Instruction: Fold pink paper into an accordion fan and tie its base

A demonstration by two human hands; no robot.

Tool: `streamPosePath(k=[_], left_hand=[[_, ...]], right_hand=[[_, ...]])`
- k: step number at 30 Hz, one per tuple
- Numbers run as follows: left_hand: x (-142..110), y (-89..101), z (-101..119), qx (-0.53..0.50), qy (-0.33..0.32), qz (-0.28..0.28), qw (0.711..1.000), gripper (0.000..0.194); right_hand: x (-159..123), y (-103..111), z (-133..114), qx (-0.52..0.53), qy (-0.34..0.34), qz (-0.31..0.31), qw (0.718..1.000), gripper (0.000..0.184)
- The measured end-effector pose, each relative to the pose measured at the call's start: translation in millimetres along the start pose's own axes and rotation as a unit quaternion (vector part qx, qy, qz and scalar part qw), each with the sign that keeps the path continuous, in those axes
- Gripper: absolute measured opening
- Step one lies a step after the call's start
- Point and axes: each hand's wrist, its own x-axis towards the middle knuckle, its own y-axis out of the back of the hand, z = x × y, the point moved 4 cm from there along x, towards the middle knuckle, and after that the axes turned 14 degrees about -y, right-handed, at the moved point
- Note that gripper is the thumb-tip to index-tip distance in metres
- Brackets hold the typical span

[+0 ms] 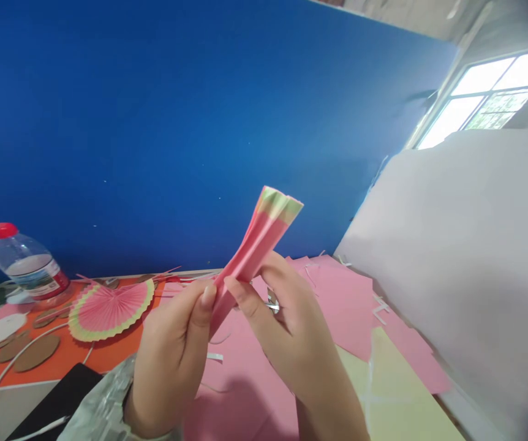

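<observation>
Both of my hands hold one pleated pink paper strip [259, 242] with a yellow-green band at its upper end. My left hand [172, 355] pinches the lower part of the folded paper between thumb and fingers. My right hand [291, 331] grips the same paper from the right, fingers closed round it. The paper tilts up and to the right, above the table. A finished pink paper fan [110, 309] with a yellow-green rim lies flat on the table to the left.
Pink paper sheets [346, 300] and a pale yellow sheet [397, 392] cover the table. A clear plastic bottle [27, 266] with a red cap stands at far left. Brown cardboard ovals [34, 354], a white cable, a black device [62, 398], a blue wall behind, a white board [466, 263] at right.
</observation>
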Motion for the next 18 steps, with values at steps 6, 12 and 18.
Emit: streamPosePath(k=[6, 12, 18], left_hand=[[-1, 0.5, -1, 0.019, 0.013, 0.015, 1.0, 0.028], [3, 2.1, 0, -0.129, 0.054, -0.037, 0.989, 0.029], [-6, 1.8, -2, -0.244, 0.128, -0.088, 0.957, 0.033]], right_hand=[[-2, -5, -1, -0.006, 0.014, 0.022, 1.0, 0.006], [2, 0, 6, 0.067, -0.054, -0.045, 0.995, 0.009], [3, 7, 9, 0.151, -0.076, -0.191, 0.967, 0.016]])
